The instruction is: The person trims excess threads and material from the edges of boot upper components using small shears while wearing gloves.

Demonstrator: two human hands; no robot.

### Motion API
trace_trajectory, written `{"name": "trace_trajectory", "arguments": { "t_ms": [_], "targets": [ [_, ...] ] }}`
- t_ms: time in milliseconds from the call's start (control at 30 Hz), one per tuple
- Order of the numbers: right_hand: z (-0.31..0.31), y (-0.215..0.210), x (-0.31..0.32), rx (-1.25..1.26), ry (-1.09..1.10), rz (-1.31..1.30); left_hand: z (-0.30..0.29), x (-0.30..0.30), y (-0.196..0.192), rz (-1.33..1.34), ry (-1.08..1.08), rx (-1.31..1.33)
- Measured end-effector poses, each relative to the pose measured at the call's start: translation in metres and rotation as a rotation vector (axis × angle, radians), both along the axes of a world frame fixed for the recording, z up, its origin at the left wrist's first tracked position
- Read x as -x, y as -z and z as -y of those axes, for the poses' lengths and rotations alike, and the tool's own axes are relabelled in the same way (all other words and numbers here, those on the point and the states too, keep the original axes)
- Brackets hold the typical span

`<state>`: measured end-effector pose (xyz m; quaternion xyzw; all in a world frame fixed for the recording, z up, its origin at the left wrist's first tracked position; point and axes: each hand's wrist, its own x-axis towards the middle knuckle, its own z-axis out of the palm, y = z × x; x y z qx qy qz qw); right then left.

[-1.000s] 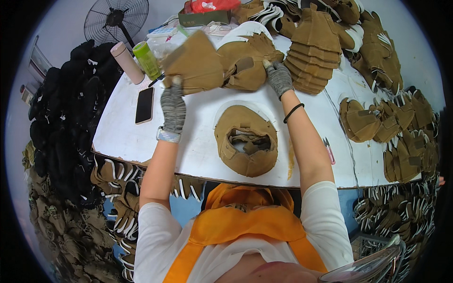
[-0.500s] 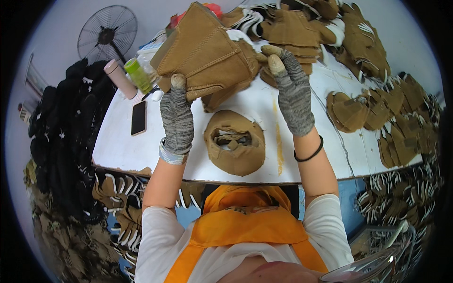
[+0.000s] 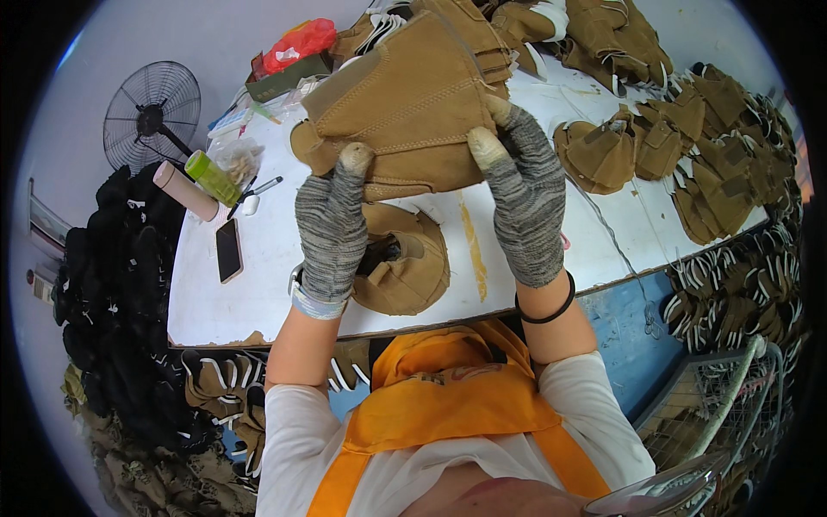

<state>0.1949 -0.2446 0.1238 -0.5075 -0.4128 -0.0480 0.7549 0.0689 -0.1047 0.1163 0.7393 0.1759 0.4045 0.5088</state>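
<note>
Between my two gloved hands I hold up a brown suede boot upper [image 3: 405, 108] with stitched seams, raised above the white table. My left hand [image 3: 334, 215], in a grey knit glove, grips its lower left edge with the thumb on the near face. On the other side my right hand [image 3: 525, 189], gloved alike, has its thumb and fingers closed on the right edge. Below, a second brown upper [image 3: 405, 276] lies on the table with its dark opening facing up, partly covered by my left hand.
Left on the white table [image 3: 215, 302] are a phone [image 3: 228, 250], a pink bottle [image 3: 185, 191], a green bottle [image 3: 213, 177] and a pen [image 3: 265, 189]. Brown pieces [image 3: 603, 155] are piled at right and back. A fan [image 3: 151, 119] stands far left; a wire cart [image 3: 698, 405] is lower right.
My right hand has closed on the right edge of the held upper, which now spans both hands. The view has shifted, so the table items appear moved.
</note>
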Motion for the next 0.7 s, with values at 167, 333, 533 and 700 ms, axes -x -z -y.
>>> {"name": "trace_trajectory", "arguments": {
  "t_ms": [167,333,533,700],
  "targets": [
    [0.001,0.009,0.004,-0.056,-0.129,-0.216,0.021,-0.005,-0.002,0.033,-0.042,-0.025],
    [-0.001,0.014,0.006,-0.096,-0.203,-0.286,0.023,-0.005,0.008,0.098,-0.099,-0.134],
    [0.0,0.024,0.004,-0.11,-0.191,-0.332,0.019,-0.001,0.018,0.064,-0.113,-0.324],
    [-0.002,0.021,0.012,-0.083,-0.191,-0.337,0.015,-0.003,0.018,0.087,0.017,0.028]
  ]
}}
